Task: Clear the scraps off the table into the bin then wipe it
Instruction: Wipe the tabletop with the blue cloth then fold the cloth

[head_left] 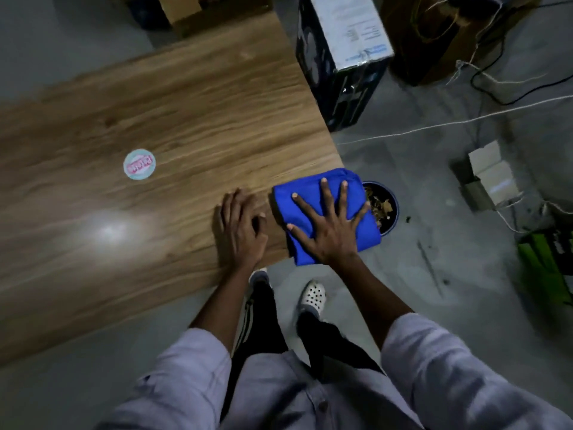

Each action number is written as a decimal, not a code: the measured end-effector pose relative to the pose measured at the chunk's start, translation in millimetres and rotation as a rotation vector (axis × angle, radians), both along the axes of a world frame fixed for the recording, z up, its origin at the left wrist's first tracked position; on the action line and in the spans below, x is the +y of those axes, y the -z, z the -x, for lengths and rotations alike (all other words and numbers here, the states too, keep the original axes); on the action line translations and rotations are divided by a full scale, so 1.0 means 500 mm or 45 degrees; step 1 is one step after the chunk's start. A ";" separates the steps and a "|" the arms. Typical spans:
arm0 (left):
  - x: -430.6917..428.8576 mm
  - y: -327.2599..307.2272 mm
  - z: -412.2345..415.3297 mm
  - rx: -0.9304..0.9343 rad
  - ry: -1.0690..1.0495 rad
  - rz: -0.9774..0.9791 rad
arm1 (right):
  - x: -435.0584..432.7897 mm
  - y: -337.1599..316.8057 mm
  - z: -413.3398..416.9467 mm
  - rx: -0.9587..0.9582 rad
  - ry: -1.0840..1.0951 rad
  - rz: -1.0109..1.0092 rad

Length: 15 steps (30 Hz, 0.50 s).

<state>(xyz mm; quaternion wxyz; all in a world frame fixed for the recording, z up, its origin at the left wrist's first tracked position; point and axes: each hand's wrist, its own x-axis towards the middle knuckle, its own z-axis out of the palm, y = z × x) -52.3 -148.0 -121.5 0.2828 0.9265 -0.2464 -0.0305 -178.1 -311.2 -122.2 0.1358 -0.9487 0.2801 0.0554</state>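
A round sticker [139,164] lies left on the table [186,103]. Near the table's right corner our left hand [243,226] rests loosely curled, holding nothing. Our right hand [330,225] presses flat, fingers spread, on the blue cloth [305,193] overhanging that corner. Beyond it, the bin [393,195] holds scraps [379,206].

Pale shirt [279,398] — blk trousers [263,321], clogs [313,294]
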 end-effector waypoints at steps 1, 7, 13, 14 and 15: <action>-0.009 0.003 0.005 -0.043 -0.014 -0.063 | -0.019 0.002 0.010 0.009 0.020 -0.016; -0.031 0.026 0.016 -0.157 -0.079 -0.292 | -0.059 0.011 -0.022 -0.024 0.291 0.008; -0.033 0.034 0.013 -0.205 -0.113 -0.357 | -0.039 0.039 -0.102 -0.104 0.257 0.097; -0.033 0.035 0.013 -0.208 -0.113 -0.362 | -0.034 0.040 -0.114 -0.102 0.215 0.092; -0.034 0.035 0.013 -0.212 -0.113 -0.357 | -0.026 0.040 -0.123 -0.101 0.155 0.091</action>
